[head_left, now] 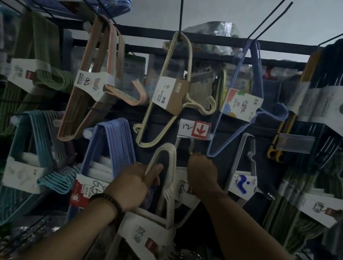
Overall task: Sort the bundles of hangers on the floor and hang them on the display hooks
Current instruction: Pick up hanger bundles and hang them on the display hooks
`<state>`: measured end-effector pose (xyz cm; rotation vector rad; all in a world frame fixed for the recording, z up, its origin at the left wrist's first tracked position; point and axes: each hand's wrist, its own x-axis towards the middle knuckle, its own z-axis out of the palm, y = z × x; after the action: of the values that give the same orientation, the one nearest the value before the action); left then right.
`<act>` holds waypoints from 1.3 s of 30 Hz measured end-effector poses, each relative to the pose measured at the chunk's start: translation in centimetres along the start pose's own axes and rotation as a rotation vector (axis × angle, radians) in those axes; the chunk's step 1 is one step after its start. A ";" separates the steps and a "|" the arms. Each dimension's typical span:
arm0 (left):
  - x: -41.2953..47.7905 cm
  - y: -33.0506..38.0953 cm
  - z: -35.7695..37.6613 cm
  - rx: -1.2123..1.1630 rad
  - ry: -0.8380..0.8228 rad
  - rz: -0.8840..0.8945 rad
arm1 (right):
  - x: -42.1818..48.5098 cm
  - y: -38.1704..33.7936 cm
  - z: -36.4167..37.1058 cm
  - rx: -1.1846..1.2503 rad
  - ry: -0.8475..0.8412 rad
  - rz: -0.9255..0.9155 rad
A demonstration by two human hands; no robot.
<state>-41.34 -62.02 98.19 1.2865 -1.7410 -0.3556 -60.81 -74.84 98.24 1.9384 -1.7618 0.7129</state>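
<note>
Evidently the left hand (133, 184) curls its grip round the white hanger bundle (144, 232) to raise it, while the right hand (201, 174) pinches the display hook (191, 146) steady for threading.

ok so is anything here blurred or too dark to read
Head view: dim overall, darkest near the bottom; left and right edges smeared and stretched by the wide angle; centre sharper, so the left hand gripping the white hanger bundle and the 12 tag read clearly.

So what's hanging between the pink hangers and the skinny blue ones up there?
A bundle of cream hangers hangs on its own hook between the pink hangers and the blue ones. The head view shows it.
</note>
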 end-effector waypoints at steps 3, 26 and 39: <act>0.3 -0.5 0.3 0.109 -0.006 -0.010 | 1.5 0.2 1.8 -0.069 -0.072 -0.048; 3.2 1.4 3.7 0.270 -0.029 -0.120 | -11.8 0.1 -6.0 0.415 -0.261 -0.082; 0.0 1.8 3.3 0.114 0.085 0.117 | -10.5 0.7 -6.8 0.363 -0.132 -0.002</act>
<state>-45.04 -62.22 97.61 1.2551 -1.7753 -0.1342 -62.73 -62.55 96.94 2.2686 -1.8051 0.9812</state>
